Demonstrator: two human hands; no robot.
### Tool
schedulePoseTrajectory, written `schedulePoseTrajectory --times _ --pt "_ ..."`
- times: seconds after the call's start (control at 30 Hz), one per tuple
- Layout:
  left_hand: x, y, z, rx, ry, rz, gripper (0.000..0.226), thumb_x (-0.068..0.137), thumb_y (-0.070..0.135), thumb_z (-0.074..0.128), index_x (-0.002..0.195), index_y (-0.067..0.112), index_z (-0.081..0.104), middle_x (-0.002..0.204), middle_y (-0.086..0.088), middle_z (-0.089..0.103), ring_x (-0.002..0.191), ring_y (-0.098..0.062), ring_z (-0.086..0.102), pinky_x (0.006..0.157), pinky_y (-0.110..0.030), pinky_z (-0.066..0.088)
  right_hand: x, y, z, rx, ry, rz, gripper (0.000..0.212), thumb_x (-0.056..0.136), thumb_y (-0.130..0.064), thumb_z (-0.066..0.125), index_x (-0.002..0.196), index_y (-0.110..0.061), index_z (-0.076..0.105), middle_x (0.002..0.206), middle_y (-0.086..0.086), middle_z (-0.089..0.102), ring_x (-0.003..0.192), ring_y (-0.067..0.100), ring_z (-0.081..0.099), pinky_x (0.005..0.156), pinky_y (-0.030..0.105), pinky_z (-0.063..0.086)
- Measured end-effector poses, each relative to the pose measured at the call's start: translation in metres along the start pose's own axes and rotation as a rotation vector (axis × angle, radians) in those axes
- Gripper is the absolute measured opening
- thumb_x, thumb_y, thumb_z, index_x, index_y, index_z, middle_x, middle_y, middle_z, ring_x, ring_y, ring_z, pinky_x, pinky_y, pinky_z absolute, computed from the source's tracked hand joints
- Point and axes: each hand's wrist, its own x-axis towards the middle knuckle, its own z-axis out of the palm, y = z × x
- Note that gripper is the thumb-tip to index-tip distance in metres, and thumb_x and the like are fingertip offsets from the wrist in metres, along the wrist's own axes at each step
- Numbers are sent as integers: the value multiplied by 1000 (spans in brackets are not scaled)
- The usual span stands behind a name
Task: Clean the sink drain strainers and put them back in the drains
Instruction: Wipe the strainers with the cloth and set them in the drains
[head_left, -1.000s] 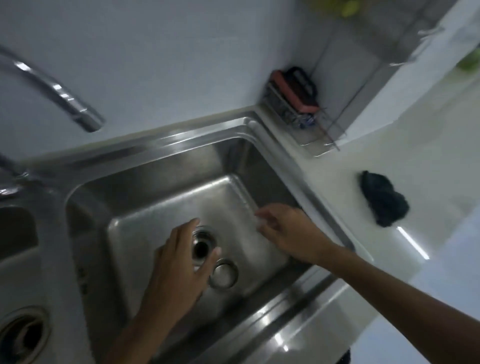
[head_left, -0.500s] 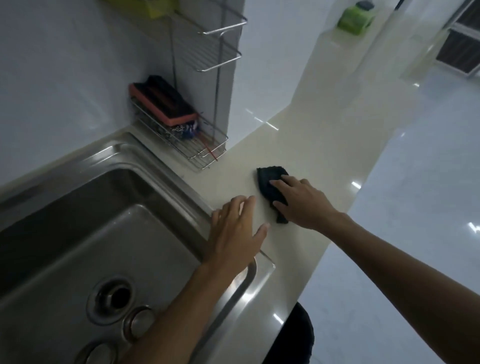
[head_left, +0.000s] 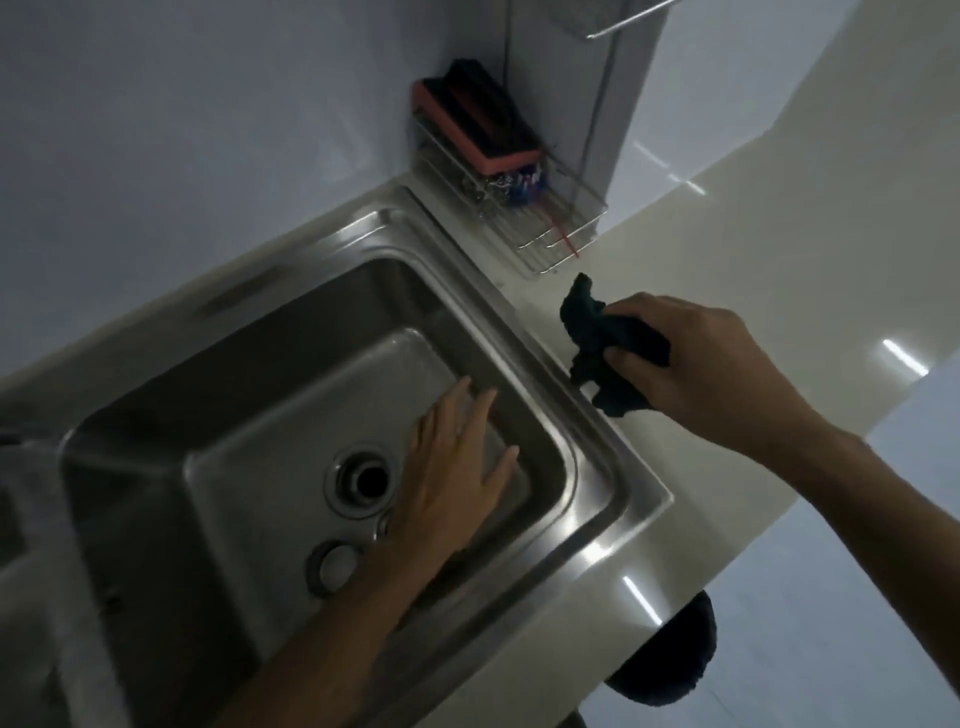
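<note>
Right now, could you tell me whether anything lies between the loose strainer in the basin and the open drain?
Nothing visible does. The strainer lies on the basin floor just beside the open drain; the left hand hovers alongside, not between them.

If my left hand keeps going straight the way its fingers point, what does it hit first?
Most likely the sink's right-hand inner wall. The left hand lies open over the basin floor, fingers aimed up and right at that wall. Depth is unclear, so it may pass above the rim toward the dark cloth in the right hand.
</note>
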Motion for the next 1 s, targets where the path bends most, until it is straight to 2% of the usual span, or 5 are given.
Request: schedulePoseTrajectory --times 0.27,0.53,0.7,0.8,1.0 --pt "-94 -127 6 240 -436 -301 131 65 88 63 164 27 2 172 -7 3 159 -30 8 126 -56 14 23 -86 85 169 -157 -116 32 94 -21 71 126 -24 66 109 -10 71 90 -1 60 79 -1 39" --pt "-94 -144 49 233 -373 -235 89 87 48 73 159 23 27 165 -2 29 147 -26 38 122 -42 22 24 -94 139 223 -258 -79 31 93 -19 73 123 -23 67 101 -15 69 87 -15 61 74 -1 42" --pt "-82 -144 25 -568 -53 -613 47 86 40 74 128 32 55 130 14 60 114 1 62 91 -16 52 24 -96 157 278 -269 -8 32 94 -18 72 124 -25 64 100 -20 66 90 -24 57 72 -4 41" --pt "-68 -137 -15 -1237 118 -838 35 90 39 67 121 24 71 122 -7 72 103 -14 73 83 -33 60 20 -112 177 329 -234 -38 38 95 -17 70 131 -26 59 114 -14 67 95 -21 59 81 0 46" --pt "-42 -116 -73 -1562 309 -957 67 95 70 51 118 13 78 119 -13 76 110 -25 74 90 -37 56 6 -163 230 242 -138 -249 50 106 -21 52 155 -21 42 160 -1 43 149 21 37 121 38 34"
